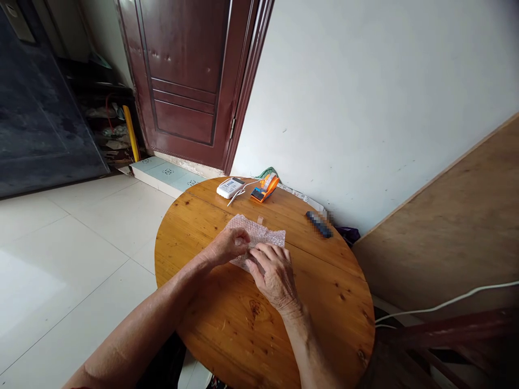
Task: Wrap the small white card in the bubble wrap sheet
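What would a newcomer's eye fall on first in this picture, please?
Probably the left hand and right hand, close together over bubble wrap on the round wooden table. Beyond them, near the table's far edge, an orange tape dispenser stands out. A dark red door stands farther back, left of centre.

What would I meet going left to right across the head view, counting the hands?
Dark door panel, yellow pole, left hand, right hand, dark bar on the table, wooden panel.
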`<state>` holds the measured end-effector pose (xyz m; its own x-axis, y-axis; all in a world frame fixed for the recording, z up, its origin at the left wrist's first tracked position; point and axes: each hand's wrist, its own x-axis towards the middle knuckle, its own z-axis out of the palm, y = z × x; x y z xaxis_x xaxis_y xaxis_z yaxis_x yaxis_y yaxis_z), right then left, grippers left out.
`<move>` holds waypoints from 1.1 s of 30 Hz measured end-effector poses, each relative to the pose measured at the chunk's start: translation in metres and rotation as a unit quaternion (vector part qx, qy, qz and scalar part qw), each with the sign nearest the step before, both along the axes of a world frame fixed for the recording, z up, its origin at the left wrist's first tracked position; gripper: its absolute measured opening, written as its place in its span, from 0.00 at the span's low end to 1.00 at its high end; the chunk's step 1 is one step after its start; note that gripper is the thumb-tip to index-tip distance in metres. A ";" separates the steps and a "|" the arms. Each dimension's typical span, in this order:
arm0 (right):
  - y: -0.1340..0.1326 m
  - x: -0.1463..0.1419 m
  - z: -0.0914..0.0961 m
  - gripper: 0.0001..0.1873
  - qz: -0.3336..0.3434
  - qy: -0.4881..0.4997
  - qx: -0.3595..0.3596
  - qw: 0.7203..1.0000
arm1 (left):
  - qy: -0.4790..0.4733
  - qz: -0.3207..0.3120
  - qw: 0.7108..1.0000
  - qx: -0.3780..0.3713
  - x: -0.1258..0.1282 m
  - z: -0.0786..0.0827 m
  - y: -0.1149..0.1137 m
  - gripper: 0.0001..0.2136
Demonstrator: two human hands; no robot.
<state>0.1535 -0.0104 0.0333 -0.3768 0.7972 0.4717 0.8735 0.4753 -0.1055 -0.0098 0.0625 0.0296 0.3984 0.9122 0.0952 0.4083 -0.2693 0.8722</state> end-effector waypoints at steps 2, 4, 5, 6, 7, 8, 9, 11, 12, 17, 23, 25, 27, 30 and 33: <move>0.000 -0.001 0.000 0.11 -0.007 -0.015 -0.013 1.000 | 0.007 0.008 1.000 -0.003 -0.003 -0.003 0.003 0.08; 0.000 -0.002 0.000 0.13 -0.013 -0.031 -0.024 0.999 | 0.024 0.021 0.999 0.000 -0.010 -0.004 0.006 0.08; 0.000 -0.003 0.000 0.14 -0.016 -0.039 -0.028 0.999 | 0.035 0.030 0.999 0.004 -0.015 -0.004 0.008 0.09; 0.000 -0.003 0.000 0.15 -0.019 -0.047 -0.030 0.998 | 0.046 0.037 0.998 0.011 -0.020 -0.004 0.010 0.10; 0.000 -0.004 0.000 0.15 -0.021 -0.053 -0.031 0.998 | 0.060 0.047 0.997 0.017 -0.026 -0.004 0.011 0.10; 0.000 -0.004 0.000 0.15 -0.023 -0.058 -0.029 0.998 | 0.077 0.059 0.995 0.024 -0.031 -0.004 0.013 0.10; 0.000 -0.005 0.000 0.16 -0.026 -0.062 -0.027 0.997 | 0.094 0.074 0.992 0.028 -0.037 -0.004 0.013 0.10; 0.000 -0.006 -0.001 0.17 -0.031 -0.067 -0.024 0.997 | 0.124 0.103 0.986 0.032 -0.046 -0.005 0.013 0.09; 0.000 -0.006 -0.001 0.18 -0.033 -0.069 -0.022 0.997 | 0.134 0.113 0.984 0.029 -0.049 -0.007 0.012 0.09; -0.001 -0.009 -0.002 0.18 -0.044 -0.080 -0.019 0.996 | 0.108 0.142 0.984 0.005 -0.050 -0.020 0.008 0.17; -0.001 -0.010 -0.002 0.17 -0.047 -0.071 -0.010 0.996 | 0.042 0.078 0.996 0.034 -0.035 -0.023 0.009 0.28; -0.001 -0.010 -0.002 0.17 -0.045 -0.065 -0.010 0.997 | 0.065 0.050 0.994 0.070 -0.034 -0.021 0.011 0.31; -0.001 -0.010 -0.002 0.17 -0.043 -0.063 -0.008 0.997 | 0.090 0.032 0.992 0.087 -0.034 -0.018 0.014 0.31; -0.001 -0.009 -0.003 0.16 -0.041 -0.061 -0.005 0.997 | 0.063 0.022 0.996 0.061 -0.038 -0.014 0.017 0.22; 0.000 -0.009 -0.003 0.16 -0.039 -0.062 -0.007 0.997 | -0.019 0.003 1.000 0.001 -0.044 -0.012 0.018 0.20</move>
